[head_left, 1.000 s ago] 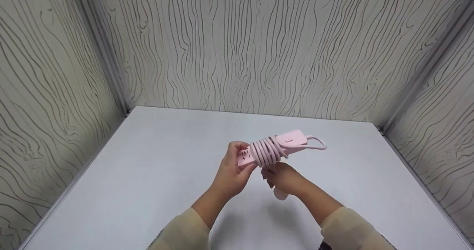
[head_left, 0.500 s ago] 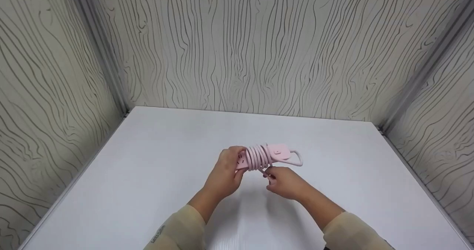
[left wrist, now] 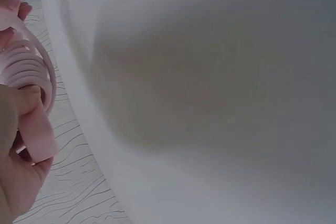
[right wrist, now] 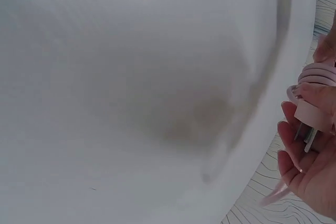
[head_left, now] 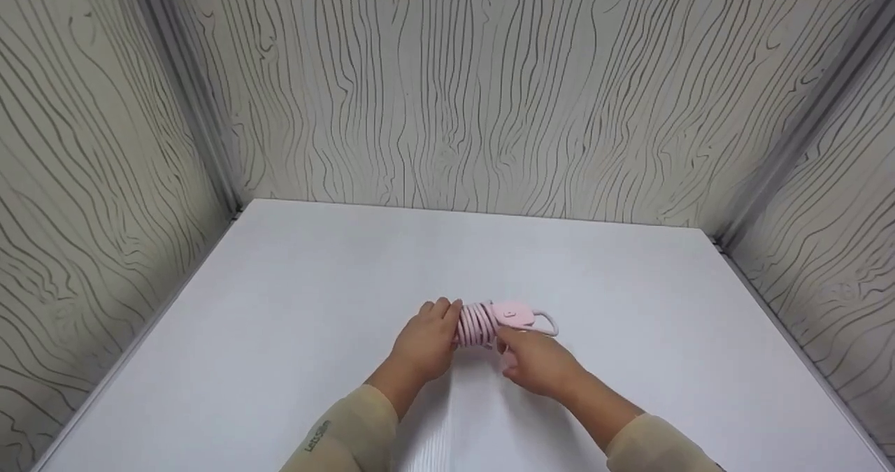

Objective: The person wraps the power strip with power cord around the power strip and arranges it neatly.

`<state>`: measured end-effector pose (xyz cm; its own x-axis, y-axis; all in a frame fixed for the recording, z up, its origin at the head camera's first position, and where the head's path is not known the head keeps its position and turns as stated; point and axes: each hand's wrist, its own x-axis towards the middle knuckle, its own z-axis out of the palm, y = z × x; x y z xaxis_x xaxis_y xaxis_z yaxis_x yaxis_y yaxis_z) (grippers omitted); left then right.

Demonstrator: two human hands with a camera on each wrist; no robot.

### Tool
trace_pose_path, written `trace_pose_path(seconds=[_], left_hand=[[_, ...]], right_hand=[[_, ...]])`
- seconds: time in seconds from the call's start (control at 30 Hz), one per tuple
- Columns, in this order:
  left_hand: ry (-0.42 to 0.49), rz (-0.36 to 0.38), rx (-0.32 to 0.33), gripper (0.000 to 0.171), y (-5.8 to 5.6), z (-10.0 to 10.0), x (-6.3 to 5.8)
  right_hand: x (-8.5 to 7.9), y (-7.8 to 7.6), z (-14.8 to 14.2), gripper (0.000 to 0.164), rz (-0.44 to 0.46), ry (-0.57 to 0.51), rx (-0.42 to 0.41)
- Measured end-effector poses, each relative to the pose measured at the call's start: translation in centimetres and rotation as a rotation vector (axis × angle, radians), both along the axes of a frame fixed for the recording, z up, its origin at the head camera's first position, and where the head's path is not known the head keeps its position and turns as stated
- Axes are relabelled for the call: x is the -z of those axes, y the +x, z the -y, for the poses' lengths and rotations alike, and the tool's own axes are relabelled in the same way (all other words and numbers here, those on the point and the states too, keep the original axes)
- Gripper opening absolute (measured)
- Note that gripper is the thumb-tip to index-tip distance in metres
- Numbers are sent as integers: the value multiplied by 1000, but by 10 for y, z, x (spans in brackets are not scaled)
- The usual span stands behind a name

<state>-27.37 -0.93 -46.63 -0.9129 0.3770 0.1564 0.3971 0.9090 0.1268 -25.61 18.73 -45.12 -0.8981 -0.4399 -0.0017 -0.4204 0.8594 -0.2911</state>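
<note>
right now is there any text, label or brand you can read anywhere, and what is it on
"Let's Slim" as best it reads, small and tilted: on the beige left sleeve, head view.
The pink power strip, wrapped in its cord and held by the left hand and right hand, has a small mark on its face, too small to read.
Nothing readable on the white table or the wood-grain walls.

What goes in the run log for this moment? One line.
left hand: grips pink plastic power strip | right hand: holds pink plug | pink cord: coiled round strip | white table
</note>
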Motion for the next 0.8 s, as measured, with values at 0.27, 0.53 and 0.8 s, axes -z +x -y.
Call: trace_pose_path(seconds=[0.27,0.53,0.8], left_hand=[[-133,10,-19,46,-2,-11,9],[-197,-72,-55,41,-6,-17,18],[-190,-144,-70,28,-6,-15,28]], right_hand=[[14,-2,-4,29,-10,102,-53],[29,-5,-9,42,-214,262,-137],[38,2,-14,50,-344,404,-242]])
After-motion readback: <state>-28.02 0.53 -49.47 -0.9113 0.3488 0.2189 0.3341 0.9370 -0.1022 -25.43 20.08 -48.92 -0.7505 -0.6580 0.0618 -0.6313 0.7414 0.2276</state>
